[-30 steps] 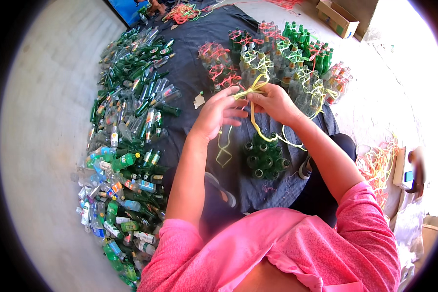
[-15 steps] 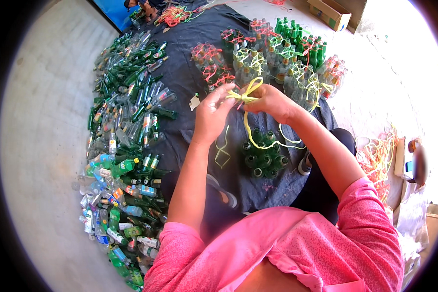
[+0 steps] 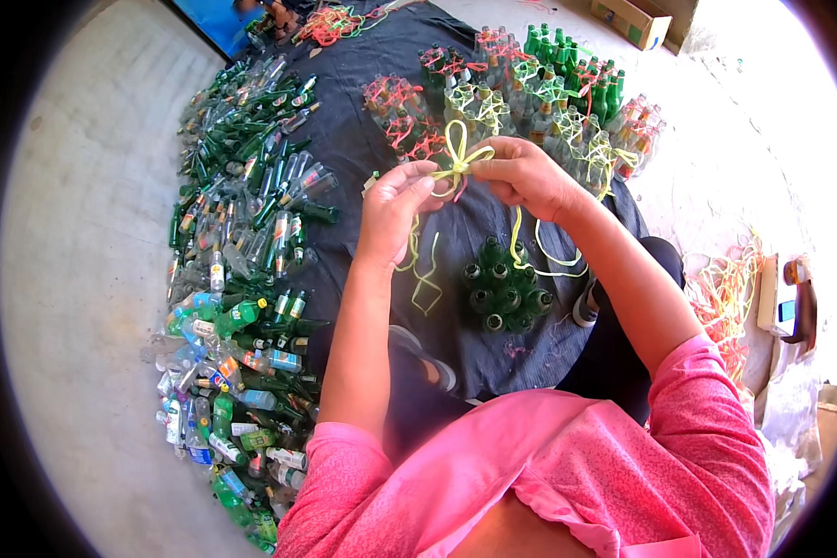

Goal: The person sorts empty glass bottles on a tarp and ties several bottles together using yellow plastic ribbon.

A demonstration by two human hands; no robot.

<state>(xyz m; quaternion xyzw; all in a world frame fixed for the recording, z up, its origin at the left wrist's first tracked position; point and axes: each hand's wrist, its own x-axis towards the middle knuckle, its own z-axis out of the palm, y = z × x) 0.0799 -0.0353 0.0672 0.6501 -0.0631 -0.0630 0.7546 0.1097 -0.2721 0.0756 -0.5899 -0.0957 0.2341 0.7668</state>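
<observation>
Between my two hands a yellow cord is knotted into several loops around a small middle knot. My left hand pinches its left side, and my right hand pinches its right side. One loop stands up above the knot. Loose ends of the cord hang down from both hands. Below them a tight cluster of green glass bottles stands upright on the dark cloth, with a length of the cord trailing beside it. No cord shows around this cluster.
Bundles of bottles tied with cord stand ahead and to the right. A long heap of loose bottles lies along the left. Tangled cord lies at the right, near a cardboard box farther back. Dark cloth covers the floor.
My hands have moved slightly apart, spreading the cord's loops around the knot. The upper loop now points up more, and a loose end hangs below my left hand.
</observation>
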